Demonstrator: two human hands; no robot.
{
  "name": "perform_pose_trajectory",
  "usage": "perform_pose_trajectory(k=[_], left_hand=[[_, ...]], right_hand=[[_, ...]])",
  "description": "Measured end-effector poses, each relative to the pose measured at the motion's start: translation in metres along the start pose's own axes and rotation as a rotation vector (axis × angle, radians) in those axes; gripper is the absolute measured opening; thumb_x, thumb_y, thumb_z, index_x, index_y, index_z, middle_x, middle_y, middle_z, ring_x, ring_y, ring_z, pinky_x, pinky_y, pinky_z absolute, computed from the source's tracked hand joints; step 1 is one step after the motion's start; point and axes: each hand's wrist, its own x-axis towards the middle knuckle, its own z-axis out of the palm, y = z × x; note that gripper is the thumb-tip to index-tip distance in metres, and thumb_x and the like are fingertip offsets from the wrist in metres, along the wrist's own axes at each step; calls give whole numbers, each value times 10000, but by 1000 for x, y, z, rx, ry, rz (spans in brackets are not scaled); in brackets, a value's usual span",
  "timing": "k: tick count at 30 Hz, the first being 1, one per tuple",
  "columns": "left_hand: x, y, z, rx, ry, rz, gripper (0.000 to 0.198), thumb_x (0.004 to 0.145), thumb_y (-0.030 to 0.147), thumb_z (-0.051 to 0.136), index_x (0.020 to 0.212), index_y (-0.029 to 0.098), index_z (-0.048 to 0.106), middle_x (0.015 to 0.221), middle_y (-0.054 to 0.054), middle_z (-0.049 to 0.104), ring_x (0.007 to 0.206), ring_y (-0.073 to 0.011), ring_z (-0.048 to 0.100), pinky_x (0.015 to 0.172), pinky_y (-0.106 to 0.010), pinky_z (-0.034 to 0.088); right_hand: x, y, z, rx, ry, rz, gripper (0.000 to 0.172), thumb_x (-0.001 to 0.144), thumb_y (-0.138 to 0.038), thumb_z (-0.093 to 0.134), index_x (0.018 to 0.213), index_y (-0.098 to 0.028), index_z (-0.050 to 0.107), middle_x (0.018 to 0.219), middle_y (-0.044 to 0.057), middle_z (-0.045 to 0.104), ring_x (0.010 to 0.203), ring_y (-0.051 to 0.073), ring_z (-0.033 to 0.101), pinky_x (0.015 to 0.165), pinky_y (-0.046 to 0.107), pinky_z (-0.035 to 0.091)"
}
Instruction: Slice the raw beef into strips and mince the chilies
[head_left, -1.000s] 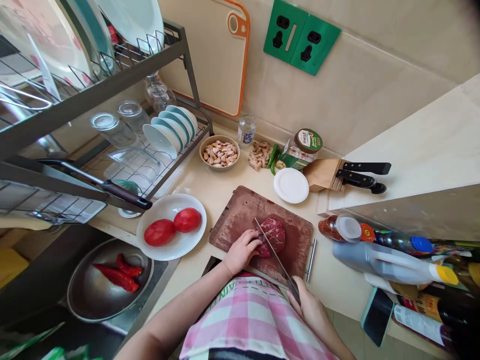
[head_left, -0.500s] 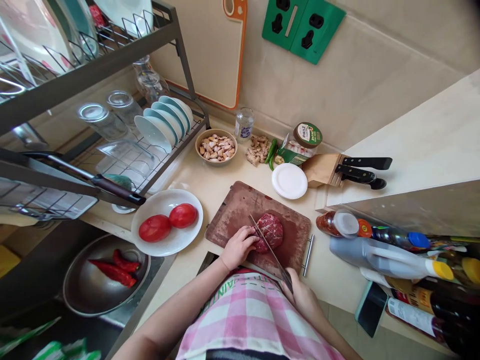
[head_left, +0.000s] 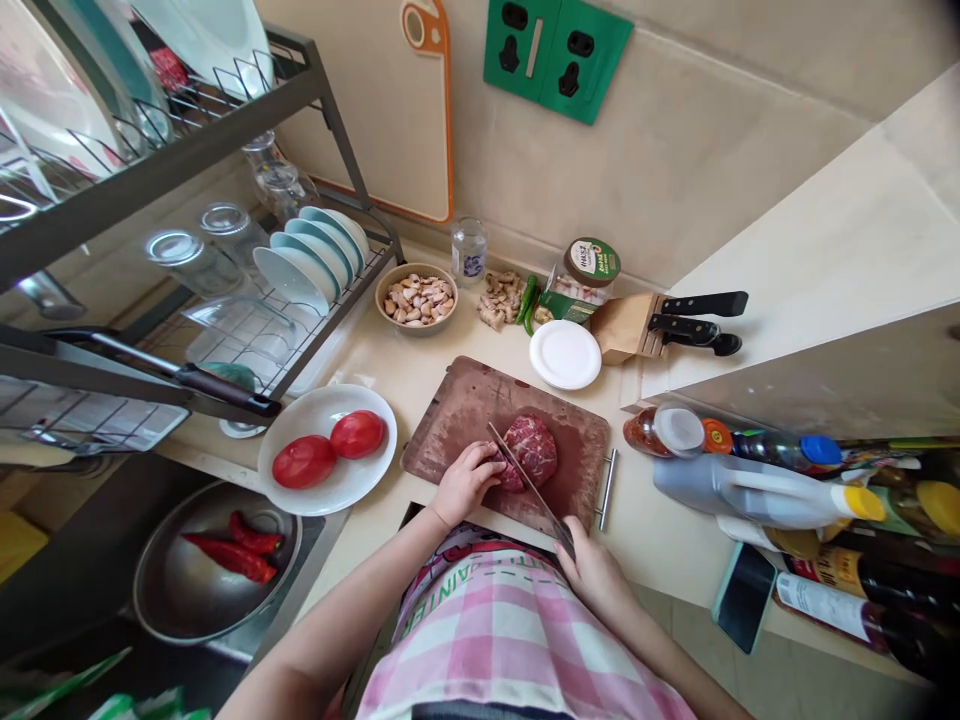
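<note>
A piece of raw red meat lies on a brown cutting board in front of me. My left hand is closed on the meat's left end, fingers bent beside the blade. In my right hand is the handle of a kitchen knife. Its blade runs diagonally over the left part of the meat, close to my left fingertips. How deep the edge sits in the meat I cannot tell.
Left of the board stands a white plate with two tomatoes. Behind are a bowl of garlic, ginger, a small white plate and a knife block. Bottles line the right; a pan with red chillies sits lower left.
The view has shifted slightly, so the counter appears further left. Both hands keep their grip, and the knife stays across the meat with little visible movement.
</note>
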Motion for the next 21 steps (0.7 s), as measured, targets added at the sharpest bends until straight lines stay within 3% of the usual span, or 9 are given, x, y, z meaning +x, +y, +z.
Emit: perform_pose_trajectory(k=[3,8,10,12,17,21], left_hand=[[-3,5,5,-22,26,-13,233,842,241,496,1061,235,579,1137,-70,513,1137,-217,441,934,-416,448],[-5,9,6,-40,45,-2,241,840,229,505,1071,230,571,1116,-64,517,1119,-215,451,943,-436,438],[-5,9,5,-50,48,-15,225,843,249,501,1052,231,582,1112,-65,516,1098,-215,469,917,-439,456],[-5,8,5,-58,49,-39,213,850,267,490,1033,232,593,1119,-71,511,1090,-216,479,894,-440,472],[-5,5,9,-67,40,-85,202,856,278,476,1008,234,601,1133,-75,504,1122,-218,458,899,-432,470],[-9,9,2,-86,36,-33,182,838,259,502,989,237,602,1127,-70,503,1108,-211,457,913,-428,450]], right_hand=[[-5,6,2,5,-17,15,284,893,-285,298,1100,-150,437,827,90,674,724,197,643,572,238,382],[35,-45,-15,-54,83,-52,266,896,-300,323,1079,-159,454,841,89,670,724,182,640,569,224,367],[40,-51,-20,-59,85,-56,260,890,-293,336,1076,-155,455,835,89,670,715,186,641,562,226,365],[30,-37,-19,-28,61,-54,264,884,-281,333,1084,-155,451,828,85,672,727,188,641,570,229,374],[-28,39,6,64,-43,6,304,864,-315,285,1055,-165,468,802,81,674,731,210,648,602,267,423],[-55,71,24,55,25,147,296,819,-372,320,978,-233,527,725,62,681,672,250,652,564,313,439]])
